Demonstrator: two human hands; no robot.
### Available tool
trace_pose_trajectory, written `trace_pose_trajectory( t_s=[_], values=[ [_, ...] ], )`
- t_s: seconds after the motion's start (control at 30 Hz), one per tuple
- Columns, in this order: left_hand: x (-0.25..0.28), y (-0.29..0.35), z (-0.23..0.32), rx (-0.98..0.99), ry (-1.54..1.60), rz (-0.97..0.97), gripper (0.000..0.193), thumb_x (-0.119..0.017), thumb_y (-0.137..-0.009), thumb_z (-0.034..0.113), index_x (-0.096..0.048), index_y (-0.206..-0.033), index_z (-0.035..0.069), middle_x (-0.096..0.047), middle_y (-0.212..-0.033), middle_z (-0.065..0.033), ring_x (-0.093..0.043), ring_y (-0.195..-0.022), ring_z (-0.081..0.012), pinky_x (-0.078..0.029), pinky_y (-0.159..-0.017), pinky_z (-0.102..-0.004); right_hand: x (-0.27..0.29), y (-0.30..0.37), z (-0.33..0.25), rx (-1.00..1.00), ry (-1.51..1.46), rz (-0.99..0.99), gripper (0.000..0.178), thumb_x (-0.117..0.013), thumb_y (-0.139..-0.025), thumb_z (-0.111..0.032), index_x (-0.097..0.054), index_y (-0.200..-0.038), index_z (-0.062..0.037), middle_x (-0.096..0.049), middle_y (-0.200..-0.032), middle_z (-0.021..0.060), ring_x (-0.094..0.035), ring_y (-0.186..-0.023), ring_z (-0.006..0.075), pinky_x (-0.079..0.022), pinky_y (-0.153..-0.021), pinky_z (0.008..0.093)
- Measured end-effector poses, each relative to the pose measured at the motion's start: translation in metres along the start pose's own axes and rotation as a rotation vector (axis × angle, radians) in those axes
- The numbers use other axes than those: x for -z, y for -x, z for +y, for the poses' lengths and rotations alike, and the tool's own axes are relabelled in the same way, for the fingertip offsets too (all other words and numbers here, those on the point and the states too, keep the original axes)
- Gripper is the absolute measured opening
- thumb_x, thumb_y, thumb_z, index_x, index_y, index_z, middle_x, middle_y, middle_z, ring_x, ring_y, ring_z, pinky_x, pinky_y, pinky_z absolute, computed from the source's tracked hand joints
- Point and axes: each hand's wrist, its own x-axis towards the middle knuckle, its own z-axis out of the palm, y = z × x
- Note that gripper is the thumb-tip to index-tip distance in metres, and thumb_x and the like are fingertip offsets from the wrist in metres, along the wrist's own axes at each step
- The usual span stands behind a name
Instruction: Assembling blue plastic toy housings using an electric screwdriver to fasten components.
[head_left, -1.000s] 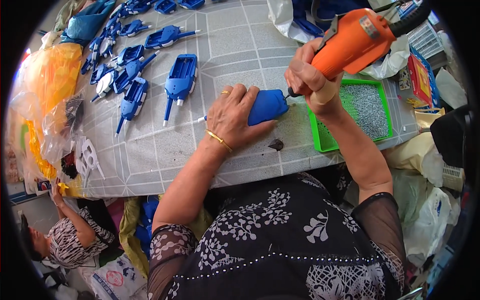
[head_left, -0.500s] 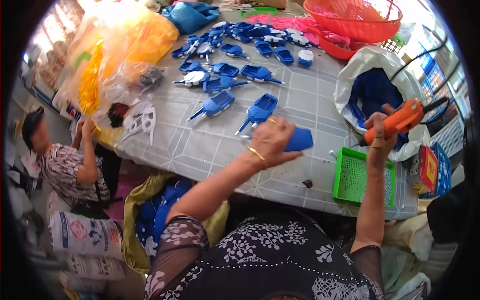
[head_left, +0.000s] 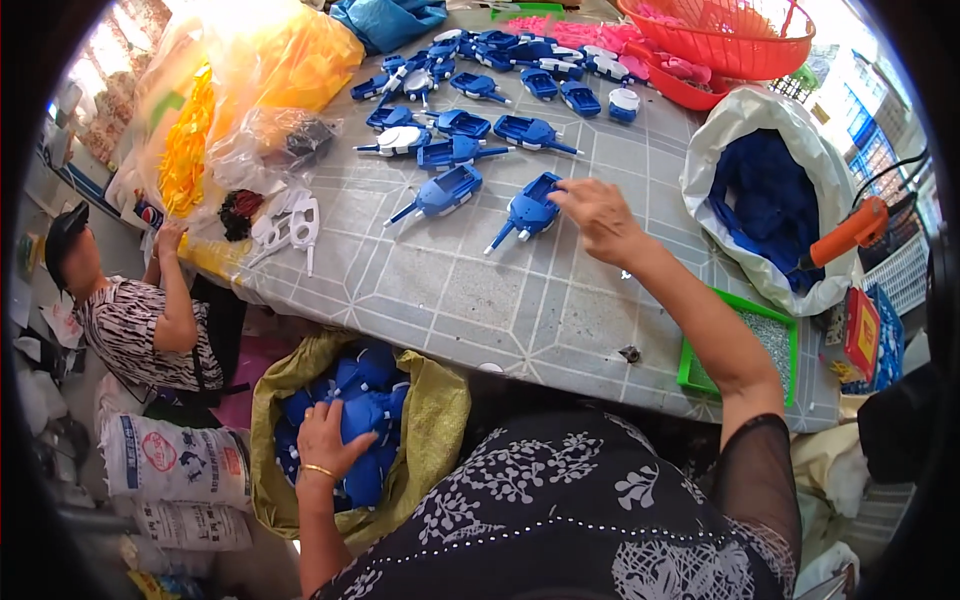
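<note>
My left hand is over the yellow woven sack, fingers spread, above several blue plastic pieces inside it. A blue boat-shaped plastic shell lies on the table. To its right is another blue plastic housing, hollow, with a narrow tip pointing toward me. The fingertips of my right hand pinch this housing at its far right edge. An orange electric screwdriver hangs by its cable above the white sack, out of both hands.
More blue-and-white housings are spread across the far table. A green basket of small screws stands near the right edge. Red baskets with pink parts sit at the back. At left, another person sits beside yellow plastic bags.
My left hand has gone from the table down to the yellow sack; the blue piece beside it has left the table. My right hand let go of the screwdriver and reached to the housing.
</note>
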Motion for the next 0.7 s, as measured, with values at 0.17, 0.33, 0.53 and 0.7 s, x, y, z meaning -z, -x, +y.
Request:
trace_pose_trajectory(
  t_s=[0.17,0.33,0.53,0.7],
  values=[
    [0.013,-0.010,0.006,-0.116,0.087,0.135,0.081,-0.090,-0.071,0.042,-0.060,-0.134,0.002,-0.059,-0.128,-0.0213,-0.056,-0.119,-0.0423,-0.049,-0.101,-0.0489,-0.004,-0.010,-0.006,0.017,0.149,-0.308,0.013,-0.070,-0.079,-0.009,-0.068,-0.091,-0.0122,-0.068,-0.099,0.0090,-0.067,-0.099,0.0290,-0.046,-0.090,0.0472],
    [0.054,-0.086,0.076,-0.412,0.295,0.181,0.077,-0.090,-0.074,0.029,-0.059,-0.138,-0.002,-0.060,-0.135,-0.0226,-0.058,-0.124,-0.0429,-0.047,-0.107,-0.0485,0.029,0.041,-0.046,0.089,0.122,-0.222,0.007,-0.070,-0.076,-0.013,-0.064,-0.078,-0.0142,-0.061,-0.085,0.0063,-0.065,-0.081,0.0235,-0.043,-0.082,0.0431],
    [0.041,-0.183,0.228,-0.911,0.291,0.068,0.099,-0.087,-0.076,0.050,-0.047,-0.152,0.001,-0.044,-0.155,-0.0264,-0.042,-0.144,-0.0450,-0.035,-0.118,-0.0533,0.071,0.106,-0.067,-0.102,0.052,-0.131,0.010,-0.070,-0.079,-0.014,-0.067,-0.088,-0.0121,-0.064,-0.093,0.0060,-0.064,-0.091,0.0243,-0.044,-0.084,0.0426],
    [-0.026,-0.223,0.297,-0.982,0.237,0.004,0.095,-0.082,-0.081,0.052,-0.045,-0.153,0.004,-0.043,-0.156,-0.0262,-0.041,-0.145,-0.0451,-0.032,-0.119,-0.0532,0.103,0.145,0.019,-0.617,0.194,0.045,0.031,-0.068,-0.083,-0.012,-0.070,-0.114,-0.0112,-0.068,-0.112,0.0103,-0.065,-0.104,0.0324,-0.048,-0.091,0.0509]
  ],
)
